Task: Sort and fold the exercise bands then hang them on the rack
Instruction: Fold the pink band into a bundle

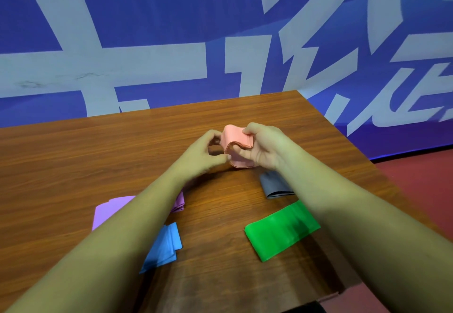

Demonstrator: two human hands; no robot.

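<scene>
Both hands, left hand (206, 153) and right hand (263, 147), gripping folded pink band (235, 138), above wooden table (73, 155)

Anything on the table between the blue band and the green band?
No. In the head view, only bare wooden table shows between the blue band and the green band.
</scene>
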